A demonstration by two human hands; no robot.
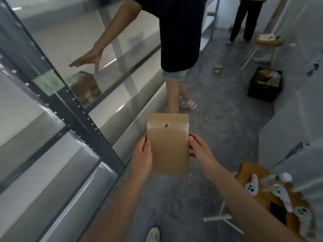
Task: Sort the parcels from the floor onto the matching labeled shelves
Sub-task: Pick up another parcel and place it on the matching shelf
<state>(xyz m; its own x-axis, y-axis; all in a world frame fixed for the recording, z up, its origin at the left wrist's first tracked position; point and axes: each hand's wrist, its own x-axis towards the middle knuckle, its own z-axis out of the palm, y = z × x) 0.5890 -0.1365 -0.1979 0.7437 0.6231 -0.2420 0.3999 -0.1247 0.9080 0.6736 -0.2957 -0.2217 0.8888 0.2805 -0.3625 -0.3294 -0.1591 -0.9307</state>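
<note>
A flat brown paper parcel [168, 144] with a small round hole near its top is held upright in front of me over the grey floor. My left hand [142, 157] grips its left edge, thumb on the front. My right hand [201, 153] grips its right edge the same way. The metal shelf unit [76, 109] runs along my left, with a green label [48, 82] on a dark rail. A brown cardboard box [85, 87] sits on a middle shelf beyond that label.
Another person [178, 55] stands just ahead, an arm reaching onto the shelf above the cardboard box. A second person [244, 20] stands farther back. A black crate [265, 84] of parcels sits on the floor at right. A stool [272, 199] with a bottle and white controllers stands at lower right.
</note>
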